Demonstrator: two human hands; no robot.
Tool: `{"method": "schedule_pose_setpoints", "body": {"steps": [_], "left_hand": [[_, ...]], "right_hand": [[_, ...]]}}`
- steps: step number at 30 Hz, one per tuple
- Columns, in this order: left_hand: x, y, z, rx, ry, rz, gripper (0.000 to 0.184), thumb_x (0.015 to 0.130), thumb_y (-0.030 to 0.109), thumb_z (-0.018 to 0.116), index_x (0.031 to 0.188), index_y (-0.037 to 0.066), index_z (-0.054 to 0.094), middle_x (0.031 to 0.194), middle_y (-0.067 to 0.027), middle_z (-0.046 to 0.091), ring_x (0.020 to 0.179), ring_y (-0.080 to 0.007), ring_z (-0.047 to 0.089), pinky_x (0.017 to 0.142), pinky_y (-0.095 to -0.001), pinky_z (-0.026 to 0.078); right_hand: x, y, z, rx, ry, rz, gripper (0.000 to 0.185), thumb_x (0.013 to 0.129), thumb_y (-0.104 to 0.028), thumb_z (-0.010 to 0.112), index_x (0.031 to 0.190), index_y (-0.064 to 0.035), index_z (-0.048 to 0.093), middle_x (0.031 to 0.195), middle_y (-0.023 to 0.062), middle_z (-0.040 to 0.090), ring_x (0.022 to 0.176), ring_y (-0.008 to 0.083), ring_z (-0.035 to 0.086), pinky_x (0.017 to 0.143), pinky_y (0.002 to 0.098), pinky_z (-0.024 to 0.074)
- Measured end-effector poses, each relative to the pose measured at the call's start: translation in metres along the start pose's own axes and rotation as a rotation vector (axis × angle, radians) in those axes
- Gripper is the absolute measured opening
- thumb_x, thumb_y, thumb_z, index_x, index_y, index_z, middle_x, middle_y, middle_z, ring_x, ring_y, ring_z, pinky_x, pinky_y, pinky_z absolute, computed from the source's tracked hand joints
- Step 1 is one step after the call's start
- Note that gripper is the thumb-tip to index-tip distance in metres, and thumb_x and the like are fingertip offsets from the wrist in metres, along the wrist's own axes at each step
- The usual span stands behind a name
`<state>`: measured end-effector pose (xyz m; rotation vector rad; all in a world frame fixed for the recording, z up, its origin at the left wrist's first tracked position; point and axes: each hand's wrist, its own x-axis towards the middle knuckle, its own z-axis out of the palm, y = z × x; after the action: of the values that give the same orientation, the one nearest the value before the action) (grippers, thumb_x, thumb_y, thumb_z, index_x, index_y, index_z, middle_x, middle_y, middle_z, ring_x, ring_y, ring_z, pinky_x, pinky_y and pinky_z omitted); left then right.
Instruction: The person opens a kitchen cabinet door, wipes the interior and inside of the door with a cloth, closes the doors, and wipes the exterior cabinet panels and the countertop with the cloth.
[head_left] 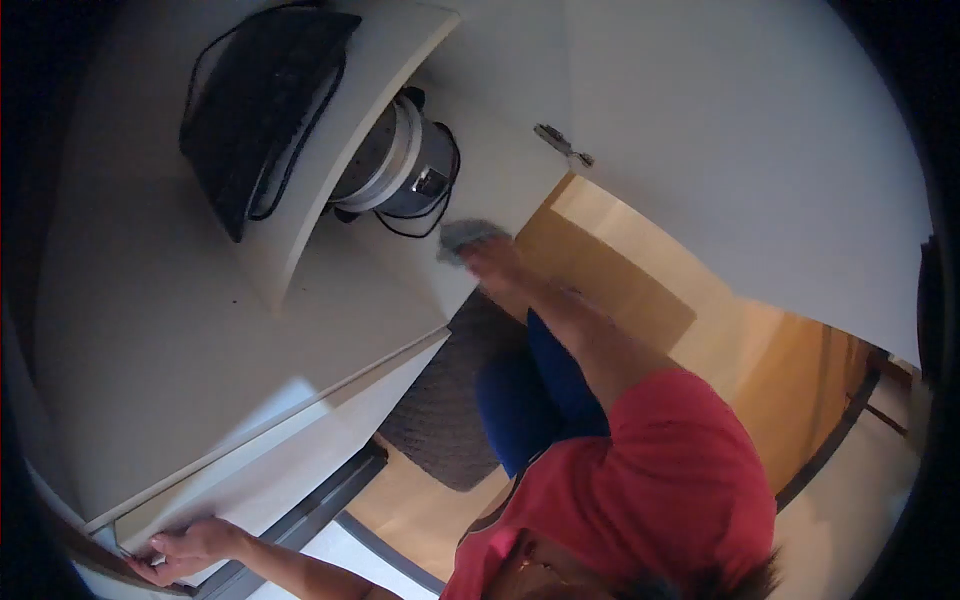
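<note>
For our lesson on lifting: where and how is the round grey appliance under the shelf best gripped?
Probably by both dark side lugs, from the open front: they jut from opposite sides of the round appliance, while the shelf overhangs its top. Mind the looped cord.

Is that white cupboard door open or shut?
Open: the door stands out on its exposed hinge, and a corded appliance inside is visible.

Bunched grey cloth point(468, 238) in right fingers point(484, 252)
</note>
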<state>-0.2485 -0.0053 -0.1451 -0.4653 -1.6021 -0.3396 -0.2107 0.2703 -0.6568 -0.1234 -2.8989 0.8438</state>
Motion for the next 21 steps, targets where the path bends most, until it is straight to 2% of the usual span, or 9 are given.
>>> {"method": "schedule_pose_setpoints", "body": {"steps": [1,2,6,8,11,13,15,18,21], "left_hand": [[0.0,0.001,0.001,-0.009,0.002,0.015,0.054,0.083,0.034,0.049,0.117,-0.006,0.039,0.117,-0.0219,0.036,0.112,-0.0318,0.038,0.095,-0.0407,0.032],[0.0,0.003,0.003,-0.019,0.006,0.026,0.052,0.083,0.033,0.049,0.116,-0.006,0.039,0.117,-0.0219,0.036,0.111,-0.0318,0.038,0.095,-0.0407,0.032],[-0.002,0.004,0.004,-0.031,0.017,-0.026,0.045,0.084,0.026,0.048,0.114,-0.006,0.041,0.117,-0.0209,0.036,0.108,-0.0306,0.04,0.095,-0.0402,0.032],[-0.001,-0.019,-0.002,-0.032,-0.012,-0.024,0.043,0.084,0.023,0.048,0.115,-0.006,0.041,0.118,-0.0202,0.036,0.107,-0.0296,0.041,0.095,-0.0402,0.032],[0.0,-0.009,0.0,0.078,-0.004,0.146,0.044,0.084,0.025,0.049,0.114,-0.007,0.041,0.116,-0.0192,0.036,0.107,-0.0294,0.04,0.095,-0.0407,0.031],[0.003,0.001,0.005,-0.073,0.006,0.16,0.049,0.084,0.031,0.05,0.115,-0.007,0.041,0.114,-0.0198,0.036,0.107,-0.0302,0.04,0.094,-0.0416,0.032],[0.002,0.007,0.008,-0.106,0.011,0.133,0.054,0.085,0.036,0.049,0.115,-0.007,0.04,0.113,-0.0204,0.036,0.108,-0.031,0.039,0.093,-0.042,0.033],[0.001,0.001,0.002,0.027,-0.002,0.066,0.056,0.083,0.038,0.048,0.117,-0.005,0.039,0.115,-0.0211,0.036,0.108,-0.0318,0.039,0.091,-0.0411,0.035],[-0.002,-0.004,-0.002,0.121,-0.005,-0.025,0.055,0.08,0.033,0.049,0.12,-0.003,0.04,0.121,-0.0215,0.036,0.111,-0.0313,0.039,0.091,-0.0388,0.035]], "right_hand": [[0.004,0.022,0.011,-0.04,0.156,0.125,0.038,0.08,-0.025,0.053,0.116,-0.0147,0.051,0.119,0.0053,0.052,0.11,0.025,0.048,0.087,0.0439,0.0378],[0.013,0.042,-0.013,-0.077,0.09,0.253,0.04,0.078,-0.025,0.054,0.116,-0.014,0.051,0.116,0.0055,0.054,0.106,0.0258,0.05,0.085,0.045,0.0398],[0.025,0.13,-0.039,-0.344,0.492,0.455,0.041,0.079,-0.028,0.052,0.116,-0.0112,0.049,0.11,0.0087,0.055,0.1,0.0276,0.053,0.082,0.0426,0.0433],[0.027,0.126,-0.059,-0.279,0.417,0.51,0.038,0.082,-0.025,0.05,0.116,-0.0086,0.049,0.11,0.0102,0.054,0.1,0.0283,0.053,0.083,0.0432,0.0428],[0.017,0.086,-0.026,-0.668,0.521,0.627,0.034,0.083,-0.021,0.047,0.115,-0.0066,0.049,0.113,0.0124,0.053,0.105,0.0282,0.051,0.084,0.043,0.0436],[-0.009,0.038,-0.001,-0.446,0.453,0.452,0.033,0.083,-0.017,0.044,0.111,-0.003,0.052,0.117,0.0184,0.051,0.106,0.0336,0.051,0.088,0.0453,0.0424],[-0.031,-0.003,-0.006,0.232,0.145,0.38,0.03,0.083,-0.015,0.045,0.109,-0.0006,0.051,0.11,0.0207,0.055,0.095,0.0376,0.057,0.08,0.0459,0.0472],[-0.033,-0.031,-0.036,0.455,0.127,0.475,0.029,0.084,-0.015,0.046,0.11,-0.0019,0.05,0.103,0.0222,0.057,0.086,0.0406,0.059,0.075,0.0466,0.0483],[-0.011,-0.017,-0.092,0.545,0.473,0.506,0.029,0.084,-0.017,0.047,0.112,-0.0072,0.048,0.1,0.0225,0.057,0.089,0.041,0.057,0.077,0.0476,0.0472]]}}
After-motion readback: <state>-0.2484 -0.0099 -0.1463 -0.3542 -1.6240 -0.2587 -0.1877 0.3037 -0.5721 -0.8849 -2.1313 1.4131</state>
